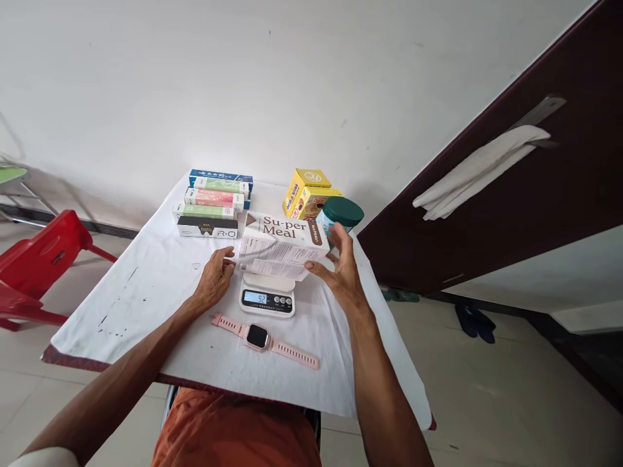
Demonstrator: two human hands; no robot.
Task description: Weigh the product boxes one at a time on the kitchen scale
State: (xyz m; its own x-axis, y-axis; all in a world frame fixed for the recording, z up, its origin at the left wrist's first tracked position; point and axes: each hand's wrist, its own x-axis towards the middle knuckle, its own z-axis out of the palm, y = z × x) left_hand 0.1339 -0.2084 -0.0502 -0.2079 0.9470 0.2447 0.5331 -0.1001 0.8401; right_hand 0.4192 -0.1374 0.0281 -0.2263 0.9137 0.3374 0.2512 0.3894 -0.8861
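A white carton printed "Su-per Meal" [285,243] rests on a white digital kitchen scale [267,308], covering most of its platform. The scale's lit display seems to read 92. My left hand [215,277] is just left of the carton, fingers loosely bent and apart, holding nothing. Around the carton's right end is my right hand [344,275], thumb near the lower front corner and fingers spread behind; whether it touches is hard to tell. In front of the scale lies a pink smartwatch [257,336] with its strap stretched out.
Several slim boxes [209,211] are lined up at the table's back left. At the back right are yellow boxes [311,193] and a tub with a dark green lid [343,211]. A white cloth [141,305] covers the table. A red chair [43,259] stands left.
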